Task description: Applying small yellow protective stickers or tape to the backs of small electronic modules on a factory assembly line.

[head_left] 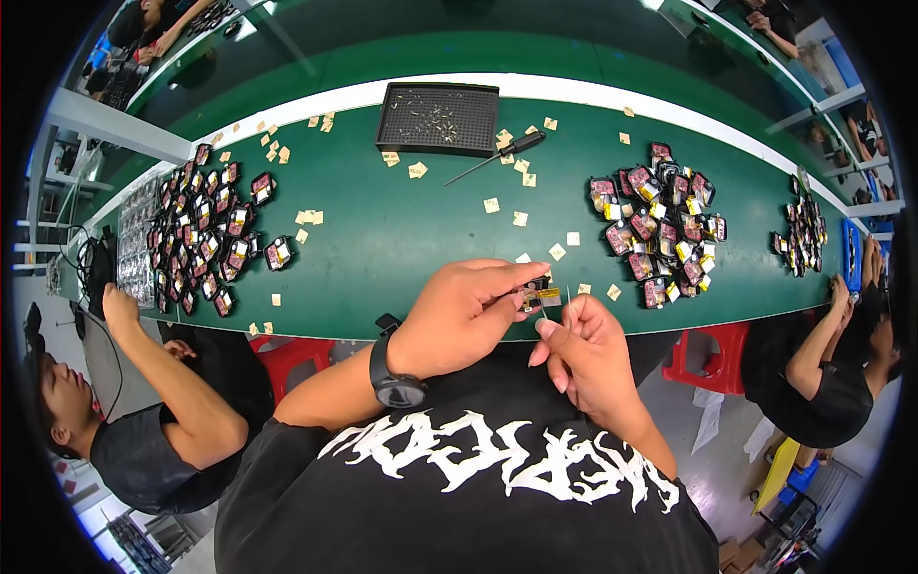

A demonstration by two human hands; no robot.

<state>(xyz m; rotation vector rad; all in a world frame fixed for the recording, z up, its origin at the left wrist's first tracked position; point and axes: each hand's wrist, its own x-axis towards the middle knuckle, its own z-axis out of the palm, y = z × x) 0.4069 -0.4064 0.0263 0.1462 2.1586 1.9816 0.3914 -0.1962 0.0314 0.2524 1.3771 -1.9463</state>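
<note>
Near the table's front edge, my left hand (pixel 449 320), with a black watch on its wrist, is closed around a small black electronic unit (pixel 549 298) with a yellowish part on it. Its fingers cover much of the unit. Just to the right, my right hand (pixel 593 356) is pinched, with thin metal prongs that look like tweezers (pixel 544 311) showing at its fingertips. One prong points at the unit; I cannot tell whether it touches. Small cream paper squares (pixel 557 252) lie just beyond both hands.
Piles of similar black units with pinkish boards stand at left (pixel 206 230) and right (pixel 660 225). A black tray (pixel 437 146) holds small metal pieces, beside a screwdriver (pixel 521 144). Co-workers sit at both ends, near red stools (pixel 708 359). A smaller pile (pixel 801 230) lies far right.
</note>
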